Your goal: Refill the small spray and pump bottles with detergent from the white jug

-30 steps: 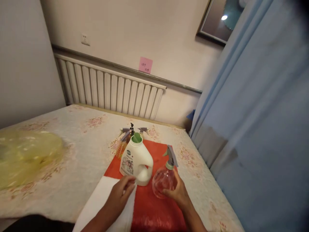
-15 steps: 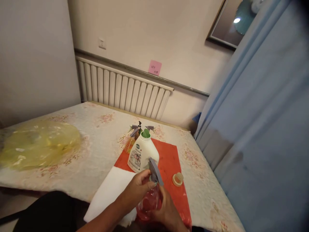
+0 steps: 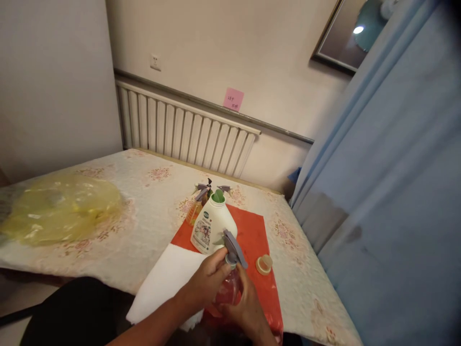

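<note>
Both hands are on a clear spray bottle [image 3: 229, 287] with a grey trigger head [image 3: 236, 247], near the front edge of the table. My left hand [image 3: 211, 275] has its thumb and fingers closed at the collar under the trigger head. Wrapped around the right side of the bottle body is my right hand [image 3: 248, 302]. Just behind stands a white detergent jug [image 3: 219, 223], uncapped, with a green spout in its mouth. Its translucent cap [image 3: 264, 264] lies to the right on a red sheet [image 3: 252, 230].
An orange spray bottle [image 3: 194, 211] and other sprayers stand partly hidden behind the jug. A white cloth [image 3: 165, 278] lies left of my hands. Farther left is a yellow plastic bag [image 3: 65, 206]. A blue curtain [image 3: 378, 192] hangs on the right; a radiator [image 3: 183, 132] runs behind.
The spray bottle and both hands have shifted slightly up and to the right, away from the table's front edge. Both hands keep their hold. The view has shifted a little.
</note>
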Demonstrator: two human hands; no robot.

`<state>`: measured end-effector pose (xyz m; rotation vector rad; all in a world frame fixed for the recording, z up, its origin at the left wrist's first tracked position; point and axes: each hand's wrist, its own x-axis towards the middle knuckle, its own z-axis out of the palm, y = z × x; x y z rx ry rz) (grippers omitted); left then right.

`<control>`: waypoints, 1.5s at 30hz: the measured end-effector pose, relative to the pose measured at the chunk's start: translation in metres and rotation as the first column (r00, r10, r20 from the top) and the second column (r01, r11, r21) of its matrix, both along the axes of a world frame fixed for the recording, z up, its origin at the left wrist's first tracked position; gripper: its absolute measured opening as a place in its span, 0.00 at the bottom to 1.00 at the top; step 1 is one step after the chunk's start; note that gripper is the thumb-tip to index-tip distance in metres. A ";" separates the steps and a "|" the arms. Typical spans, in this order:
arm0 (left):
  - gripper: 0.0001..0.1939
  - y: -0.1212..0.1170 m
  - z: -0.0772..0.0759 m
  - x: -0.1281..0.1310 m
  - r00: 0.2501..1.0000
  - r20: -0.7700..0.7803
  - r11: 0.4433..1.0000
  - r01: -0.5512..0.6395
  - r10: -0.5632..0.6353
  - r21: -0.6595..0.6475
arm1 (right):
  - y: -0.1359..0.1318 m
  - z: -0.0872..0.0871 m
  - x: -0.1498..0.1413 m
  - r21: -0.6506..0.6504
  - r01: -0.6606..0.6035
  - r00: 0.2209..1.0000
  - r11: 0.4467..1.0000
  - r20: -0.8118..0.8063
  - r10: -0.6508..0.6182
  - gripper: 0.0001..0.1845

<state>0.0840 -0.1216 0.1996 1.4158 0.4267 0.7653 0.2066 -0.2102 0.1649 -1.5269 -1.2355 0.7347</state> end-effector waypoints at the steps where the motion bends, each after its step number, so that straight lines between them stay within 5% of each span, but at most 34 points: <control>1: 0.11 0.002 0.001 -0.002 1.000 -0.004 1.000 0.019 -0.019 0.012 | -0.001 -0.002 0.001 -0.013 0.007 1.000 1.000 0.005 -0.007 0.39; 10: 0.14 -0.003 0.004 0.004 0.993 0.018 0.991 -0.117 0.119 -0.063 | -0.003 -0.001 0.000 -0.048 -0.012 1.000 0.999 -0.006 0.012 0.36; 16: 0.15 0.002 0.001 -0.003 0.995 0.065 0.996 0.076 -0.073 -0.042 | -0.003 0.004 0.001 -0.039 -0.011 1.000 0.999 0.001 0.011 0.38; 20: 0.14 0.001 0.005 -0.003 0.996 0.084 0.997 0.010 -0.004 -0.075 | -0.004 0.000 0.000 -0.055 -0.012 1.000 0.998 0.018 0.013 0.39; 25: 0.14 0.003 0.016 -0.001 0.980 0.158 0.988 -0.103 0.120 -0.111 | -0.004 -0.002 -0.001 -0.035 -0.031 0.999 0.999 0.019 0.031 0.47; 37: 0.16 0.018 0.076 -0.014 0.955 0.297 0.997 -0.003 0.024 -0.071 | -0.001 -0.006 0.001 -0.030 0.025 0.995 0.999 0.100 -0.021 0.47; 42: 0.12 0.017 0.073 -0.015 0.977 0.212 0.999 0.008 -0.015 0.031 | -0.001 -0.001 -0.001 -0.009 0.000 0.996 1.000 0.086 0.001 0.45; 45: 0.12 0.017 0.069 -0.014 0.963 0.268 0.999 0.018 -0.004 -0.051 | -0.001 0.000 -0.001 -0.009 0.007 0.996 1.000 0.094 -0.007 0.45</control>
